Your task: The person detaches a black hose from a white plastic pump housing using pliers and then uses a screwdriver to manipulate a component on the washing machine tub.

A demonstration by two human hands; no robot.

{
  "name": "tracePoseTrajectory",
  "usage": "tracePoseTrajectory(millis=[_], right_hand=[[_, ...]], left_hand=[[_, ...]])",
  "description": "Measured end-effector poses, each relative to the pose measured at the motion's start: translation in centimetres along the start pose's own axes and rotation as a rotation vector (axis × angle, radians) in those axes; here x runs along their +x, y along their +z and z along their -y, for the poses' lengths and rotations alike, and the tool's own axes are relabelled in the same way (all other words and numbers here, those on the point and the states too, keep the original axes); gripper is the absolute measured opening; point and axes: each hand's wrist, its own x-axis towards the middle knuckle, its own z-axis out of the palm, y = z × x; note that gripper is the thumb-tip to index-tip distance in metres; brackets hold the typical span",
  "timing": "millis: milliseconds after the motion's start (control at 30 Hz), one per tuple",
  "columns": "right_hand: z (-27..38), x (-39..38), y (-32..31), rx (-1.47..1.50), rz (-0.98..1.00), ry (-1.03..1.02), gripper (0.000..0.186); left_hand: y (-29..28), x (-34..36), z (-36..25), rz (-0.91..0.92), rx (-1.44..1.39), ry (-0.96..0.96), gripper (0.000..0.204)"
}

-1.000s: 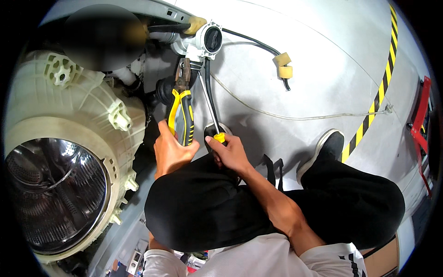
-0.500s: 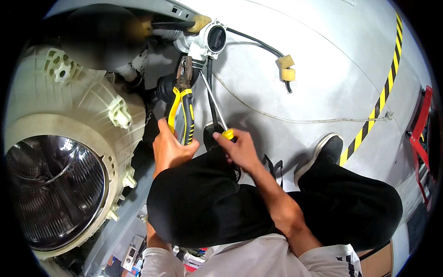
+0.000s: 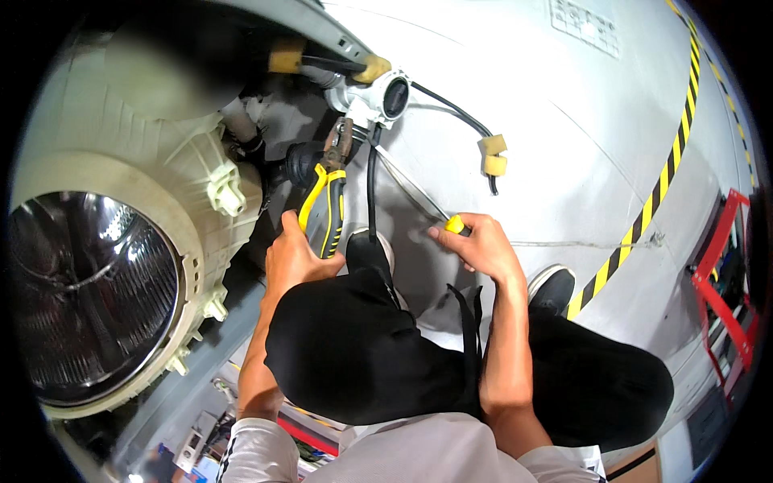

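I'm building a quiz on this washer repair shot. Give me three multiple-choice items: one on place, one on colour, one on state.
1. Where do the pliers' jaws reach?
A. Into the steel drum
B. At the hose joint under the white pump housing
C. At the red rack

2. What colour are the plier handles?
A. Yellow and black
B. All red
C. Green

3. How does the right hand hold the screwdriver?
A. Closed round its yellow handle
B. Pinching its tip
C. Not at all

Answers: B, the jaws sit just below the housing; A, the grips in the left hand are yellow with black; A, the fingers wrap the handle.
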Motion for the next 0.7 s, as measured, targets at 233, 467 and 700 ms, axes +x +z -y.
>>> tracePoseTrajectory(millis=[233,467,700], right_hand=[[-0.1,0.7,2.5,0.21,-0.079,-0.019,0.039],[-0.7,1.7,3.2,0.684,-0.177,-0.055,0.033],[-1.6,2.6,4.0,0.863,-0.176,0.029,0.031]], left_hand=[[0.9,-0.1,0.2,-0.014,-0.047,0.023,0.067],[0.9,0.0,0.5,-0.084,0.013,0.087,0.071],[-0.9,0.5,0.7,-0.057,0.036,0.117,0.064]])
